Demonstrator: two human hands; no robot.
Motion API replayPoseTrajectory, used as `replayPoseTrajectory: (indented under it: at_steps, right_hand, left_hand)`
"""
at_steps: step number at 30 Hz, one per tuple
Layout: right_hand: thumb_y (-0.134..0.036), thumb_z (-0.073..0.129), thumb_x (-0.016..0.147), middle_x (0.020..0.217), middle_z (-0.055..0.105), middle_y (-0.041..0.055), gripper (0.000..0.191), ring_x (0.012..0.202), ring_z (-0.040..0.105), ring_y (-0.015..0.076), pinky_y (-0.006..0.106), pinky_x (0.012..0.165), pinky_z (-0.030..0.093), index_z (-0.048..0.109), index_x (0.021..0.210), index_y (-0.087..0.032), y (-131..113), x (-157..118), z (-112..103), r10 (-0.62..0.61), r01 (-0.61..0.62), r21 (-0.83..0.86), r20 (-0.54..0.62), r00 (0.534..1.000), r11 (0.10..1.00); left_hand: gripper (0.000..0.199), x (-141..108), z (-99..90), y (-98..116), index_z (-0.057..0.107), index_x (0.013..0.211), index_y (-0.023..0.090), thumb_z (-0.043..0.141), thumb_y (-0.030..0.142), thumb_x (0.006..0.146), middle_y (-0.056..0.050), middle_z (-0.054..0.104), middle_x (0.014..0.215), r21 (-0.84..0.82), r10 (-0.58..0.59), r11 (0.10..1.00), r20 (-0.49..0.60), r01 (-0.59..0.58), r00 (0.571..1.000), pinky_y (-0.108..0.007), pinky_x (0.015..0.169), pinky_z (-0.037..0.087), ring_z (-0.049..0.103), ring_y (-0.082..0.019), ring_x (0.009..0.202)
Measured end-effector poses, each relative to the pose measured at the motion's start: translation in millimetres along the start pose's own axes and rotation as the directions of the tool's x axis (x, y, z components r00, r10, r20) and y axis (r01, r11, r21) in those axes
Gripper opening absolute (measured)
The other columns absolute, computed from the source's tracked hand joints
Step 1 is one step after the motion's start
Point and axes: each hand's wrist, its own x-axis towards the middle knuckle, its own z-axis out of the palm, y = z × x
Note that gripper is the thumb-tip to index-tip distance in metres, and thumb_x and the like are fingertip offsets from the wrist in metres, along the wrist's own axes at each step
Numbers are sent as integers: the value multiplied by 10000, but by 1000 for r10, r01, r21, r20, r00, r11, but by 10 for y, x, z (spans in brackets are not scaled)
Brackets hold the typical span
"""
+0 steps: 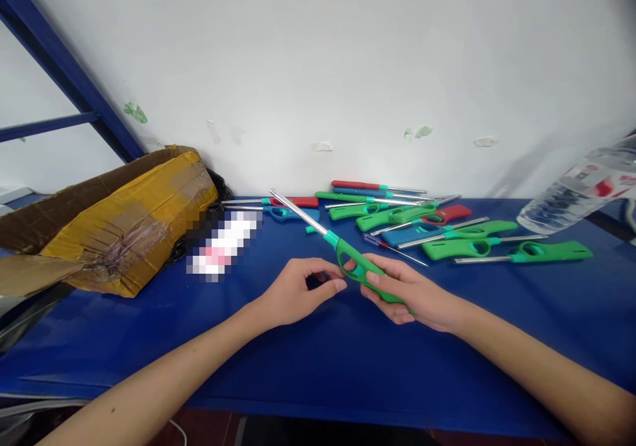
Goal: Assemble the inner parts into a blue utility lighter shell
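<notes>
A green long-nosed gas lighter [385, 288] is gripped by its handle in my right hand [405, 290]. Its silver metal tube slants up and to the left over the blue table. Close to its trigger ring, my left hand [298, 293] has curved fingers and the thumb held apart, with nothing visible in it; whether its fingertips touch the lighter is hard to tell. Beyond my hands lie several more lighters, among them a green one [556, 252], a red one [298, 201] and a blue one [293, 215]. A thin screwdriver [385, 242] rests among them.
On the left of the blue table [308, 366] sits an open cardboard box [149, 214] wrapped in yellow tape. A blurred white item [228, 240] lies beside it. At the far right a clear plastic bottle [561, 201] appears tilted. A white wall [322, 68] rises behind.
</notes>
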Motion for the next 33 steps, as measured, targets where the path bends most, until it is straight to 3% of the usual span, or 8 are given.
replayPoseTrajectory:
  at_steps: [3, 7, 11, 17, 28, 33]
  right_hand:
    - [-530, 589, 908, 730, 452, -54, 421, 455, 288, 24, 163, 384, 210, 532, 1196, -229, -23, -1, -98, -6, -8, -148, -92, 996, 989]
    - [-580, 550, 908, 703, 424, -54, 412, 486, 356, 51, 161, 382, 294, 547, 1094, -212, -14, 14, -172, -21, -36, -355, -155, 988, 934]
    - [-620, 540, 894, 701, 421, -49, 416, 514, 388, 68, 156, 379, 321, 543, 1017, -222, 16, 27, -162, 4, -88, -416, -200, 980, 905]
    - [-630, 521, 900, 688, 404, -57, 419, 502, 358, 59, 146, 375, 289, 524, 999, -223, 22, 29, -139, 35, -128, -399, -232, 972, 908]
    - [-579, 543, 915, 718, 410, -61, 424, 488, 317, 41, 149, 392, 246, 485, 1166, -243, -25, 22, -184, 91, -134, -304, -151, 984, 943]
    - [-581, 513, 929, 720, 415, -54, 390, 508, 340, 50, 151, 395, 272, 513, 1104, -232, -22, 15, -175, 58, -108, -384, -141, 988, 917]
  left_hand:
    - [199, -60, -2, 7, 730, 989, 154, 591, 289, 942, -63, 739, 908, 203, 177, 960, 80, -190, 981, -295, 808, 513, 646, -176, 861]
    - [189, -108, 8, 6, 720, 961, 154, 557, 250, 966, -54, 733, 855, 268, 280, 906, 201, -327, 939, -302, 823, 514, 635, -162, 809]
    - [206, -120, 23, 16, 709, 895, 150, 541, 241, 973, -48, 720, 783, 287, 304, 890, 207, -354, 930, -302, 787, 517, 632, -155, 744]
    - [202, -165, 78, 89, 700, 845, 146, 556, 236, 953, -35, 684, 703, 283, 345, 886, 123, -366, 931, -301, 711, 492, 594, -140, 645]
    - [210, -194, 108, 76, 708, 817, 143, 569, 229, 948, -26, 682, 673, 283, 350, 872, 207, -398, 914, -282, 688, 483, 572, -142, 644]
    - [218, -193, 112, 64, 706, 810, 143, 563, 227, 952, -23, 678, 666, 285, 348, 869, 229, -405, 909, -274, 675, 477, 562, -139, 633]
